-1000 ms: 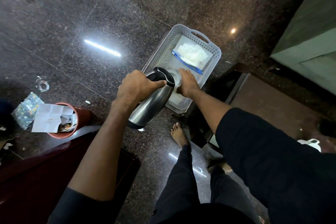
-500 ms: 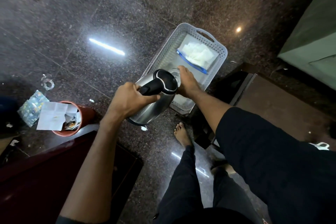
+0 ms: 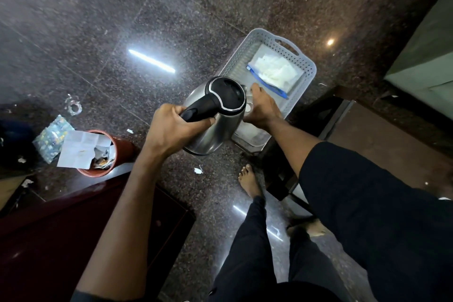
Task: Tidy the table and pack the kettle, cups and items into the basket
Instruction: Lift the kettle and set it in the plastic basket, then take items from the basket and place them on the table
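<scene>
Gripping the black handle, the left hand (image 3: 175, 127) has its fingers wrapped tight around it and holds the kettle (image 3: 213, 120) in the air at the centre of the view, just at the near left edge of the basket (image 3: 307, 66). The kettle is steel-bodied with a black lid facing up towards the camera, and it leans slightly to the left. No brand or writing can be made out on the lid or the body.

At about 3 o'clock from the kettle, the right hand (image 3: 263, 108) reaches into the basket with fingers extended towards something small, clear and round beside the kettle; whether it grips that object cannot be told, since the kettle and the hand hide most of it.

The basket is white, perforated plastic with a cut-out handle at its far end, standing on a dark stand above the speckled floor (image 3: 147, 19). At its far end, toward 1 o'clock, lies a clear zip bag (image 3: 274, 71) with a blue strip and white contents.

At 9 o'clock a red-brown bin (image 3: 122, 152) holds crumpled papers, a white sheet (image 3: 78, 149) draped over its rim; any print on it is too faint to read. A patterned packet (image 3: 52, 137) lies just left of it.
</scene>
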The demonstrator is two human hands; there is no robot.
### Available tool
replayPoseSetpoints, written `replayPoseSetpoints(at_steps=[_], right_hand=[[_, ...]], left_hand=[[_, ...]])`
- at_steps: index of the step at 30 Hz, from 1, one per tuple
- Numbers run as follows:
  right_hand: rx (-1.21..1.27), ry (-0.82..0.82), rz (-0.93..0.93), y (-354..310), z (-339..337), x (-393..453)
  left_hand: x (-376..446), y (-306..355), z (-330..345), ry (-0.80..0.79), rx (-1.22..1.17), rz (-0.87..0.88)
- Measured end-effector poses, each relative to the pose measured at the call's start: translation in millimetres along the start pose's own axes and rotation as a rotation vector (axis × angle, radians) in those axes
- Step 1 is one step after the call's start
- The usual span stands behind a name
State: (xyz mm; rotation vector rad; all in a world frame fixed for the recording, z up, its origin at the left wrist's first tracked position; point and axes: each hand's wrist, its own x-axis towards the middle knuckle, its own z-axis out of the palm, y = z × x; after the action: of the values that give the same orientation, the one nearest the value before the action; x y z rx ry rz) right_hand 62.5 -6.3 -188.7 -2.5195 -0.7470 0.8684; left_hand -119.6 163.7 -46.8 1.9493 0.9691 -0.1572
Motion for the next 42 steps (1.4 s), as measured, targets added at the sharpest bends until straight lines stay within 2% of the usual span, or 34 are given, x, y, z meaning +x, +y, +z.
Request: replayPoseSetpoints(at_steps=[4, 10, 15, 25, 32, 35, 38, 42], right_hand=[[0.018, 0.054, 0.053, 8, -13, -12], [0.096, 0.128, 0.138, 13, -32, -23], [0.109, 0.16, 0.296, 17, -41, -34], [0.117, 0.214, 0.227, 23, -50, -55], [0.091, 0.232, 0.219, 14, -55, -59], [0.076, 0.228, 0.222, 10, -57, -61], [0.085, 0.232, 0.233, 7, -56, -64], [0.074, 0.228, 0.217, 5, -58, -72]], left_hand=[[2, 18, 1, 0.011, -0.092, 0.0], [5, 46, 30, 0.017, -0.181, 0.092], [18, 45, 68, 0.12, -0.205, 0.039], [37, -7, 131, 0.186, -0.381, -0.1], [27, -24, 149, 0.193, -0.271, -0.1], [31, -22, 143, 0.159, -0.084, -0.116], [29, -24, 138, 0.135, 0.118, -0.23], [20, -22, 145, 0.087, -0.024, -0.305]])
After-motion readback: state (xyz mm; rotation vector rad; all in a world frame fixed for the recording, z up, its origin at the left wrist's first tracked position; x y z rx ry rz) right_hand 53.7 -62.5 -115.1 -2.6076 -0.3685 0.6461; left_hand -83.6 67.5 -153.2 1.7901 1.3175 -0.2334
